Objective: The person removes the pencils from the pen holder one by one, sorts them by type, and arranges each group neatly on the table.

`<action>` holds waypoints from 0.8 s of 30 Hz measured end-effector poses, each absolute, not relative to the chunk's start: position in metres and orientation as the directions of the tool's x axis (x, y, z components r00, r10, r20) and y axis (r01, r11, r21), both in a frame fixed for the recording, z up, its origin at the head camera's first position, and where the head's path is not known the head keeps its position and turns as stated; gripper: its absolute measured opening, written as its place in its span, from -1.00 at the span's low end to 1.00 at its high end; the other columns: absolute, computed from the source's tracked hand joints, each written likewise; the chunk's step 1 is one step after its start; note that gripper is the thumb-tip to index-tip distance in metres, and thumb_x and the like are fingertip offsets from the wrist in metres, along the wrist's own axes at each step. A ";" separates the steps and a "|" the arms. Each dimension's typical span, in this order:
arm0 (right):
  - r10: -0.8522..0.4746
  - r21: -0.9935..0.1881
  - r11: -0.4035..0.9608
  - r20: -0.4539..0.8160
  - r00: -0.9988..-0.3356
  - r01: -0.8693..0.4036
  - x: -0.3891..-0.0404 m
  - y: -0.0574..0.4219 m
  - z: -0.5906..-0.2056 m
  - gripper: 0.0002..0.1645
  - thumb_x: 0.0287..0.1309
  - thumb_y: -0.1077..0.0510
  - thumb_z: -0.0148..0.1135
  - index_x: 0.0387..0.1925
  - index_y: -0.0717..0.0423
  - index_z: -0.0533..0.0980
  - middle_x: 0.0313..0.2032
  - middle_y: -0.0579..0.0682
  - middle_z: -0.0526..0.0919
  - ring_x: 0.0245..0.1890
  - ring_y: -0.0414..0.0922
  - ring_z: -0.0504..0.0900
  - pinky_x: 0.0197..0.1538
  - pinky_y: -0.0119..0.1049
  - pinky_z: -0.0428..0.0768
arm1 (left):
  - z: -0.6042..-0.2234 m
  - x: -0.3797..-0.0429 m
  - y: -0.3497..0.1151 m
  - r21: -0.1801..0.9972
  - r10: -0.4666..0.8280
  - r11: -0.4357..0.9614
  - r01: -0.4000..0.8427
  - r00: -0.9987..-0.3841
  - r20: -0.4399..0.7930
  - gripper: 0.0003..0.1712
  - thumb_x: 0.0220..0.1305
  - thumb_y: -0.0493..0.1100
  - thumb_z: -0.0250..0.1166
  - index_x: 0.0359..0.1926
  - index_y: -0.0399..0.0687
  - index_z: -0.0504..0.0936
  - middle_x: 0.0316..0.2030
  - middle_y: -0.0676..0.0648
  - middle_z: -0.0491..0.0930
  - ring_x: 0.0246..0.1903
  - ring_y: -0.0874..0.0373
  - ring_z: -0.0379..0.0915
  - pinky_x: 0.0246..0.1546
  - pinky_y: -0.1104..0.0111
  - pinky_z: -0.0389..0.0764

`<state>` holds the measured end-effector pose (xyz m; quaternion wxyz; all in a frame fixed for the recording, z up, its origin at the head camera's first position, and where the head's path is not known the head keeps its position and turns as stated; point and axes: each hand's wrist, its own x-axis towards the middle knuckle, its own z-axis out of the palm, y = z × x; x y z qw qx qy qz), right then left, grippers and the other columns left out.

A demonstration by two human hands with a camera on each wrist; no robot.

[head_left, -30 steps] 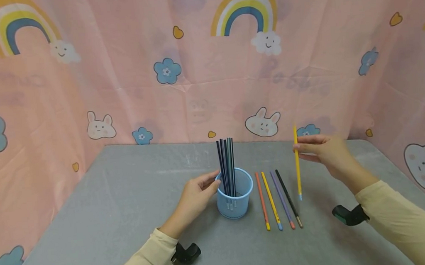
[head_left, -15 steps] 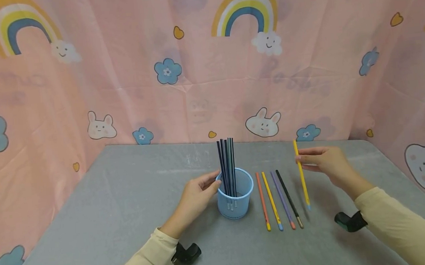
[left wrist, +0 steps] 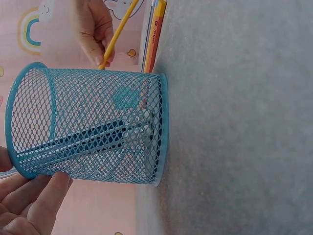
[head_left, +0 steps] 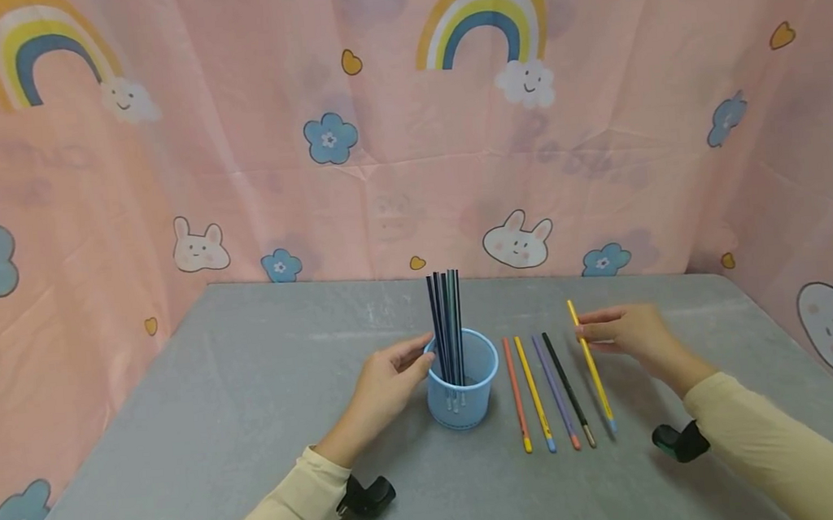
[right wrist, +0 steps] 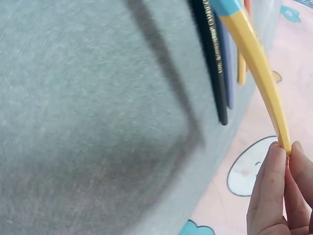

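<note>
My left hand [head_left: 386, 389] grips the rim of a light blue mesh pencil cup [head_left: 460, 407] at its left side, thumb and fingers across the edge. Several slim dark sticks [head_left: 446, 323] with clear ends at the bottom lean inside the cup, near that hand. My right hand [head_left: 635, 337] pinches a yellow pencil [head_left: 592, 368] near its far end. The blue end of this pencil slants down toward me, close over the table. To its left lie a black pencil [head_left: 569, 389], a purple pencil [head_left: 556, 392], another yellow pencil [head_left: 535, 393] and an orange pencil [head_left: 517, 395], side by side.
A grey tabletop [head_left: 254, 436] carries everything. Behind it hangs a pink cloth [head_left: 270, 173] printed with rainbows, bunnies and flowers, which also runs along both sides. Black wrist cameras [head_left: 367, 498] sit at both sleeves.
My right hand has come down and nearer with the yellow pencil, which has tilted from upright to slanting, its blue end now lower and to the right. The left hand and cup stay put.
</note>
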<state>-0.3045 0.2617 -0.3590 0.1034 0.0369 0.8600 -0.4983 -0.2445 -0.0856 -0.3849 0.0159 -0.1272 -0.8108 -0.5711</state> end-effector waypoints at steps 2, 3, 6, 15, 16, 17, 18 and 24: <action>-0.041 -0.846 0.504 -0.223 -0.974 0.173 -0.305 0.263 -0.362 -0.37 0.25 0.12 0.35 0.19 0.49 0.46 -0.23 -0.12 0.78 -0.34 -0.38 0.69 -0.09 -0.31 0.76 | -0.385 -0.245 -0.085 0.923 0.187 0.312 0.223 -0.967 0.171 -0.54 0.44 -0.10 0.20 0.27 -0.17 0.54 0.19 -0.20 0.60 0.17 -0.04 0.58 0.15 0.19 0.63; -0.041 -0.845 0.505 -0.227 -0.973 0.176 -0.306 0.263 -0.363 -0.38 0.25 0.14 0.34 0.19 0.49 0.46 -0.23 -0.11 0.78 -0.34 -0.38 0.69 -0.11 -0.31 0.76 | -0.385 -0.245 -0.085 0.924 0.188 0.312 0.222 -0.968 0.169 -0.54 0.44 -0.10 0.20 0.27 -0.16 0.54 0.19 -0.19 0.60 0.17 -0.03 0.58 0.15 0.19 0.63; -0.038 -0.843 0.504 -0.237 -0.971 0.186 -0.307 0.263 -0.365 -0.39 0.25 0.16 0.34 0.19 0.51 0.45 -0.21 -0.05 0.78 -0.35 -0.38 0.69 -0.10 -0.29 0.76 | -0.385 -0.245 -0.085 0.923 0.185 0.310 0.226 -0.967 0.175 -0.55 0.44 -0.10 0.20 0.26 -0.17 0.55 0.18 -0.20 0.61 0.17 -0.04 0.58 0.16 0.18 0.63; -0.006 -0.795 0.564 -0.272 -0.962 0.222 -0.311 0.259 -0.371 -0.40 0.21 0.12 0.38 0.14 0.49 0.50 -0.13 0.16 0.76 -0.38 -0.33 0.67 -0.20 -0.35 0.76 | -0.385 -0.244 -0.086 0.924 0.181 0.304 0.231 -0.966 0.182 -0.55 0.44 -0.10 0.20 0.26 -0.18 0.56 0.18 -0.20 0.61 0.16 -0.04 0.59 0.15 0.18 0.64; -0.006 -0.795 0.563 -0.277 -0.961 0.226 -0.312 0.259 -0.373 -0.40 0.21 0.14 0.38 0.14 0.50 0.50 -0.16 0.13 0.77 -0.39 -0.32 0.67 -0.21 -0.36 0.75 | -0.385 -0.244 -0.085 0.924 0.181 0.306 0.231 -0.967 0.181 -0.55 0.44 -0.10 0.21 0.26 -0.17 0.55 0.18 -0.20 0.61 0.16 -0.04 0.59 0.15 0.18 0.64; -0.002 -0.794 0.560 -0.286 -0.958 0.236 -0.312 0.258 -0.374 -0.41 0.21 0.14 0.39 0.13 0.50 0.50 -0.20 0.10 0.77 -0.41 -0.32 0.67 -0.23 -0.36 0.75 | -0.385 -0.244 -0.085 0.923 0.182 0.308 0.231 -0.967 0.181 -0.55 0.44 -0.10 0.21 0.26 -0.17 0.55 0.18 -0.20 0.61 0.16 -0.03 0.59 0.15 0.18 0.64; 0.002 -0.790 0.562 -0.293 -0.956 0.244 -0.314 0.258 -0.376 -0.42 0.21 0.15 0.39 0.12 0.50 0.51 -0.22 0.08 0.78 -0.42 -0.31 0.67 -0.25 -0.37 0.75 | -0.386 -0.245 -0.086 0.921 0.184 0.310 0.235 -0.966 0.184 -0.55 0.44 -0.10 0.21 0.26 -0.17 0.55 0.18 -0.20 0.61 0.16 -0.03 0.59 0.15 0.18 0.64; 0.067 -0.733 0.608 -0.336 -0.940 0.305 -0.319 0.253 -0.386 -0.47 0.21 0.14 0.39 0.09 0.44 0.55 -0.17 0.19 0.76 -0.43 -0.26 0.68 -0.28 -0.36 0.75 | -0.384 -0.243 -0.086 0.918 0.191 0.321 0.233 -0.965 0.178 -0.54 0.44 -0.11 0.20 0.28 -0.16 0.54 0.20 -0.18 0.60 0.17 -0.02 0.58 0.17 0.16 0.62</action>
